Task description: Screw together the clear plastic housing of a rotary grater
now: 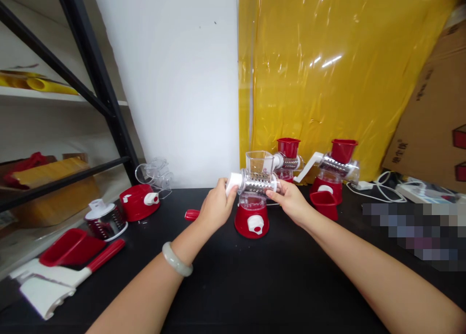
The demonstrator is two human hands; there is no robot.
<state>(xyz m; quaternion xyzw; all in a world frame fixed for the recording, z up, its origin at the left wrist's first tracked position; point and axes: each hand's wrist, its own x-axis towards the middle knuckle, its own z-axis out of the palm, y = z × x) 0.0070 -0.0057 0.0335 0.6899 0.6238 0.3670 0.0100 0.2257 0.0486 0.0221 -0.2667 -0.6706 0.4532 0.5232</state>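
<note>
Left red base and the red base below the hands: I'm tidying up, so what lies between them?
In the head view, a red piece, apparently a handle, on the black table, and the left hand, which partly hides it.

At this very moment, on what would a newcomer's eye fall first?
Probably on the glossy yellow sheet at the upper right, beside the white panel. Then on the red-based grater at the centre, with the left grip and right grip at opposite ends of its drum, and, lower left, the pale bracelet.
</note>
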